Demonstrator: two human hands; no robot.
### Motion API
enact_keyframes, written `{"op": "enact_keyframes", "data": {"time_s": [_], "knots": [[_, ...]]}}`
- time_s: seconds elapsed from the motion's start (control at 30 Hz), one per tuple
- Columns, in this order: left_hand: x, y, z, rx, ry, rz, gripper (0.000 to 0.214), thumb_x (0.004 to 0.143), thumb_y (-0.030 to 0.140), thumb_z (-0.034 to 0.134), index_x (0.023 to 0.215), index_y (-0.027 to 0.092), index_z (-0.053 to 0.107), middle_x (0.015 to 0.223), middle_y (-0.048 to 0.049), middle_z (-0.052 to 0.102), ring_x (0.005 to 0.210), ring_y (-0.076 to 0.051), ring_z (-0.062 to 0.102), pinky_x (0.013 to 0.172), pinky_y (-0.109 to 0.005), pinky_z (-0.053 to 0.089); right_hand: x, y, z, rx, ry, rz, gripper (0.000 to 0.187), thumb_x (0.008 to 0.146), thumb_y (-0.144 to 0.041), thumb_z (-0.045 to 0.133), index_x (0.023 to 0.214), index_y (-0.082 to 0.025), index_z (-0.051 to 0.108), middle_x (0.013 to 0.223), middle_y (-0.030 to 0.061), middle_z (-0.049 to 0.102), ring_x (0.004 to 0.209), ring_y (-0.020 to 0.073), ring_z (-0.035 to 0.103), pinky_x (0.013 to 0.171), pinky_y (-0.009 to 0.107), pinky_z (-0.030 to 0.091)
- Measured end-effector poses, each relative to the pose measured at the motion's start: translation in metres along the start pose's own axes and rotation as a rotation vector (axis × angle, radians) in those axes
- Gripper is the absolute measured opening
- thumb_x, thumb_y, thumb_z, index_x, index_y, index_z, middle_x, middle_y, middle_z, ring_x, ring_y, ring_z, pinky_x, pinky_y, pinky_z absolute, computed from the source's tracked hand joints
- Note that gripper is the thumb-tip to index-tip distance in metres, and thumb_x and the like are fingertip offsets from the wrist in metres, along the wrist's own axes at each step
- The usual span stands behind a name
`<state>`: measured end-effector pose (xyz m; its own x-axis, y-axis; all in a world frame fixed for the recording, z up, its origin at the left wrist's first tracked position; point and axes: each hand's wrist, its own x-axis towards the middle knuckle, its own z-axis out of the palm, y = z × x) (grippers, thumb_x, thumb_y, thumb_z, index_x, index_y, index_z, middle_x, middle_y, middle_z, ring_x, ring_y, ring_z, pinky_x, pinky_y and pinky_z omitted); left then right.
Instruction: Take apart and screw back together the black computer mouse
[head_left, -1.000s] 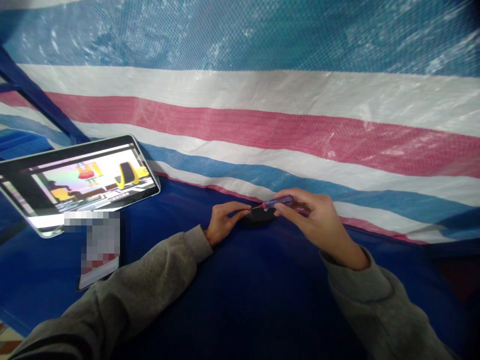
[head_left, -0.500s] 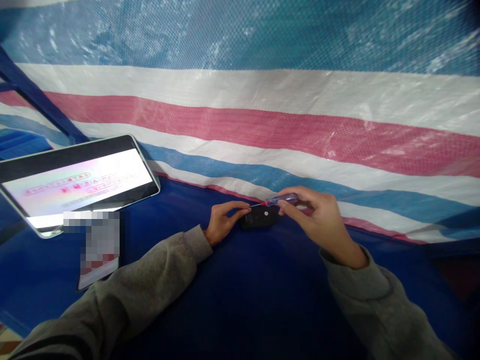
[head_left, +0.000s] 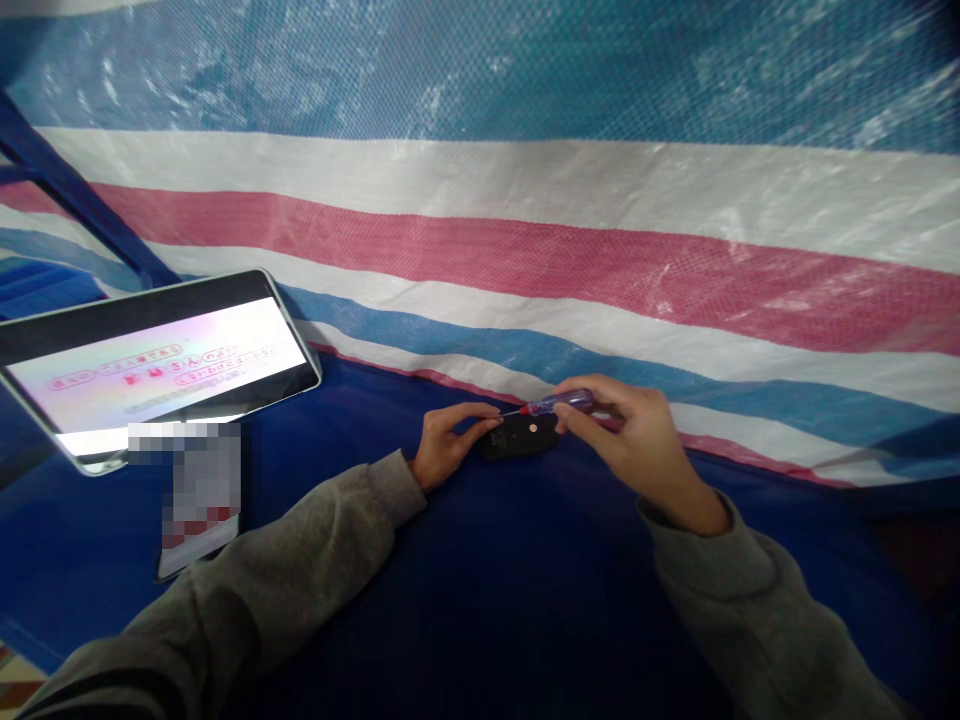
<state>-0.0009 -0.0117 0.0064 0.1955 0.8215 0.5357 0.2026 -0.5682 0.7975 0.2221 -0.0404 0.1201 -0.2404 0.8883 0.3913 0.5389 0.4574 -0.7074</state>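
A small black oval device [head_left: 520, 436] lies on the dark blue table cover, close to the striped tarpaulin behind it. My left hand [head_left: 448, 440] pinches the device's left end with fingers curled. My right hand [head_left: 636, 440] is closed round a small screwdriver [head_left: 553, 403] with a clear purple handle and a red collar. The screwdriver lies nearly level, its thin tip pointing left over the device's upper edge, near my left fingertips. Both forearms, in grey sleeves, rest on the cover.
A tablet [head_left: 150, 365] with a lit pinkish screen leans at the left. Below it lies a flat dark object with a blurred label [head_left: 196, 500]. A blue, white and red striped tarpaulin [head_left: 570, 250] rises right behind the hands. A blue metal strut [head_left: 71, 190] slants at far left.
One second ago the black device stood on edge under the screwdriver; it now lies flatter with a small dot showing. The tablet picture changed from a cartoon scene to a pale pink screen.
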Motion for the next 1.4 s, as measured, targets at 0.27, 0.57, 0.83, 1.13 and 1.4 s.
{"op": "enact_keyframes", "data": {"time_s": [0.27, 0.57, 0.83, 1.13, 1.4], "knots": [[-0.002, 0.002, 0.001, 0.068, -0.063, 0.133, 0.014, 0.092, 0.028, 0.062, 0.096, 0.017, 0.071, 0.09, -0.0036, 0.075, 0.08, -0.014, 0.071, 0.077, -0.024, 0.058, 0.0, 0.001, -0.002, -0.082, -0.049, 0.009, 0.016, 0.087, -0.033, 0.061, 0.092, -0.02, 0.069, 0.07, 0.0004, 0.07, 0.062, 0.0152, 0.066, 0.06, 0.026, 0.05], [-0.002, 0.0, 0.001, 0.115, -0.132, 0.252, 0.013, 0.094, 0.023, 0.059, 0.1, 0.017, 0.068, 0.091, -0.0046, 0.073, 0.081, -0.014, 0.068, 0.075, -0.025, 0.057, 0.0, -0.006, -0.002, -0.134, -0.127, 0.0, 0.016, 0.088, -0.032, 0.059, 0.088, -0.02, 0.069, 0.073, 0.0, 0.072, 0.063, 0.0133, 0.066, 0.063, 0.025, 0.05], [-0.002, -0.001, 0.003, 0.139, -0.208, 0.374, 0.015, 0.094, 0.02, 0.057, 0.107, 0.017, 0.065, 0.092, -0.006, 0.072, 0.082, -0.015, 0.066, 0.075, -0.026, 0.056, 0.001, -0.007, -0.001, -0.189, -0.198, -0.003, 0.016, 0.088, -0.028, 0.056, 0.084, -0.019, 0.068, 0.07, -0.0001, 0.07, 0.061, 0.013, 0.064, 0.062, 0.025, 0.047], [-0.004, -0.004, 0.003, 0.158, -0.239, 0.376, 0.017, 0.096, 0.021, 0.054, 0.108, 0.017, 0.064, 0.095, -0.0068, 0.072, 0.084, -0.015, 0.067, 0.078, -0.027, 0.057, 0.0, -0.006, 0.0, -0.234, -0.204, -0.02, 0.016, 0.087, -0.028, 0.056, 0.084, -0.019, 0.069, 0.074, 0.001, 0.072, 0.064, 0.0139, 0.065, 0.064, 0.026, 0.047], [0.0, -0.001, 0.001, 0.24, -0.239, 0.331, 0.047, 0.088, 0.04, 0.066, 0.129, 0.019, 0.055, 0.119, -0.0112, 0.066, 0.11, -0.021, 0.063, 0.094, -0.037, 0.053, 0.003, -0.005, -0.011, -0.285, -0.128, -0.044, 0.015, 0.086, -0.027, 0.056, 0.08, -0.021, 0.069, 0.073, 0.0005, 0.073, 0.062, 0.0147, 0.066, 0.061, 0.026, 0.047]]}}
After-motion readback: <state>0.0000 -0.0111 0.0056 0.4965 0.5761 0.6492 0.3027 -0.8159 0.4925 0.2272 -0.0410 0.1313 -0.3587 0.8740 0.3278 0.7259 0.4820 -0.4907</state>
